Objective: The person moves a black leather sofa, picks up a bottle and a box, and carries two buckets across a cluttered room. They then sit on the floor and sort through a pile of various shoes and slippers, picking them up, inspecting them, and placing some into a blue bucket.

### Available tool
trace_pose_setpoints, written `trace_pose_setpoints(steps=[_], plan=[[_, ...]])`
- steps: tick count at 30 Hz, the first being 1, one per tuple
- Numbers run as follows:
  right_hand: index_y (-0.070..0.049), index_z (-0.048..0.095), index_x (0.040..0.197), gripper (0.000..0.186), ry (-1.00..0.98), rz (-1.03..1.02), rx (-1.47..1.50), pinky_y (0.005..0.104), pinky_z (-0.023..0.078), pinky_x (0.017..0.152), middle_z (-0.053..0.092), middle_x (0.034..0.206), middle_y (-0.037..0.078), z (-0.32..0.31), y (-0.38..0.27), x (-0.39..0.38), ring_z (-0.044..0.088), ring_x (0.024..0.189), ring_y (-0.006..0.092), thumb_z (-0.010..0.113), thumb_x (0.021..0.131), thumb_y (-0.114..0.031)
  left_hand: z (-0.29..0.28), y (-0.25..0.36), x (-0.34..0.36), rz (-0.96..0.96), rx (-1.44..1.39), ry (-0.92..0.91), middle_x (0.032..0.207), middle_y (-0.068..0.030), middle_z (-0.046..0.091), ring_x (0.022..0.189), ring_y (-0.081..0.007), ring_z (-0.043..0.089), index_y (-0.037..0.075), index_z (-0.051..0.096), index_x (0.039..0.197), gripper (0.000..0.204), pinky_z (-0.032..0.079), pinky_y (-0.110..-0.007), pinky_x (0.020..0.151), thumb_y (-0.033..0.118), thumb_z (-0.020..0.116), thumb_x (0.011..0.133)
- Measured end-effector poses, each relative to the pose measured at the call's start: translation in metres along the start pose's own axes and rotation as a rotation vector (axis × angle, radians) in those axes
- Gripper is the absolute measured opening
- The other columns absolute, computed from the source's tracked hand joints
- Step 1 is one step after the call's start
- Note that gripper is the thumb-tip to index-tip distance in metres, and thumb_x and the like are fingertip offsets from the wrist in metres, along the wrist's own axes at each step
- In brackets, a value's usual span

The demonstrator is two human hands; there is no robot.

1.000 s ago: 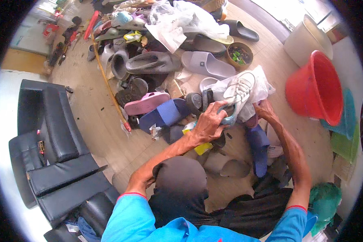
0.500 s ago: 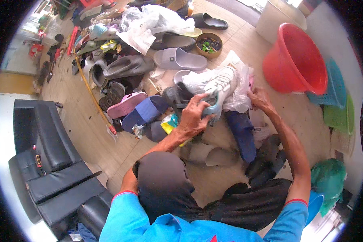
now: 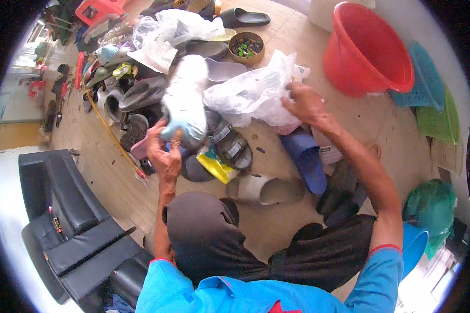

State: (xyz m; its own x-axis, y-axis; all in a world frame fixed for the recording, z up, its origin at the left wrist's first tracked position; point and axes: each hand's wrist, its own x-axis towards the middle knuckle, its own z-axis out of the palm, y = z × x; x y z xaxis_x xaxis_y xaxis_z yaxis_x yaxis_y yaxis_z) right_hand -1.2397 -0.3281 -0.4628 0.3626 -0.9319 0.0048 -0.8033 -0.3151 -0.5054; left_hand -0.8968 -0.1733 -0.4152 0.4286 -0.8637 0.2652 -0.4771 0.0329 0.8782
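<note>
A white sneaker with a light blue heel (image 3: 187, 96) is in my left hand (image 3: 166, 154), its fingers closed on the heel end. The shoe is somewhat blurred and hangs over the pile of footwear. My right hand (image 3: 305, 104) has its fingers curled on the edge of a translucent white plastic bag (image 3: 250, 96). Below the bag lie a navy blue slide sandal (image 3: 305, 161) and a black strappy sandal (image 3: 232, 146). A yellow packet (image 3: 216, 166) sits beside the black sandal. Nearest my legs is a grey slide sandal (image 3: 263, 189).
Many shoes and sandals heap up at the far left, with another white plastic bag (image 3: 177, 28) on top. A bowl with a small plant (image 3: 247, 48) stands beyond. To the right are a red bucket (image 3: 344, 52) and a green basket (image 3: 438, 122). At left is a black padded seat (image 3: 83, 250).
My left hand has carried the sneaker leftward, away from the plastic bag. My right hand stays at the bag, which now lies flatter. The black sandal is more exposed, and the whole view has shifted slightly.
</note>
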Motion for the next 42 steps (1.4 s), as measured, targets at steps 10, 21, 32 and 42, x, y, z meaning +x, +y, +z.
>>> trace_pose_setpoints(steps=[10, 21, 32, 42], plan=[[-0.001, 0.061, 0.104, 0.044, -0.205, -0.557, -0.145, 0.0439, 0.048, 0.084, 0.057, 0.102, 0.018, 0.094, -0.105, -0.027, 0.058, 0.100, 0.0344, 0.073, 0.071, -0.028, -0.026, -0.100, 0.012, 0.291, 0.810, -0.079, 0.114, -0.0129, 0.058, 0.121, -0.0383, 0.049, 0.004, 0.060, 0.099, 0.029, 0.039, -0.047, 0.104, 0.005, 0.072, 0.073], [0.002, 0.047, 0.104, 0.059, -0.560, -0.501, -0.009, 0.0462, 0.051, 0.076, 0.060, 0.094, 0.021, 0.123, -0.104, -0.031, 0.060, 0.093, 0.0405, 0.076, 0.069, -0.036, -0.029, -0.097, 0.019, 0.300, 0.804, -0.135, 0.112, -0.0148, 0.058, 0.118, -0.0418, 0.051, 0.003, 0.059, 0.101, 0.028, 0.042, -0.048, 0.100, 0.008, 0.072, 0.077], [0.000, 0.059, 0.100, 0.027, -0.361, -0.267, 0.509, 0.0378, 0.051, 0.075, 0.064, 0.087, 0.019, 0.046, -0.090, 0.003, 0.065, 0.084, 0.0278, 0.063, 0.073, -0.003, -0.036, -0.107, 0.019, 0.178, 0.771, -0.177, 0.115, -0.0136, 0.058, 0.123, -0.0431, 0.048, 0.005, 0.061, 0.101, 0.030, 0.043, -0.048, 0.101, 0.005, 0.073, 0.073], [-0.003, 0.064, 0.110, 0.030, -0.466, -0.012, 1.038, 0.0249, 0.048, 0.078, 0.063, 0.095, -0.001, -0.008, -0.070, 0.010, 0.055, 0.089, 0.0063, 0.069, 0.086, -0.021, -0.040, -0.106, 0.012, 0.127, 0.768, -0.160, 0.112, -0.0134, 0.057, 0.118, -0.0374, 0.051, 0.004, 0.060, 0.100, 0.030, 0.044, -0.045, 0.098, 0.004, 0.073, 0.073]])
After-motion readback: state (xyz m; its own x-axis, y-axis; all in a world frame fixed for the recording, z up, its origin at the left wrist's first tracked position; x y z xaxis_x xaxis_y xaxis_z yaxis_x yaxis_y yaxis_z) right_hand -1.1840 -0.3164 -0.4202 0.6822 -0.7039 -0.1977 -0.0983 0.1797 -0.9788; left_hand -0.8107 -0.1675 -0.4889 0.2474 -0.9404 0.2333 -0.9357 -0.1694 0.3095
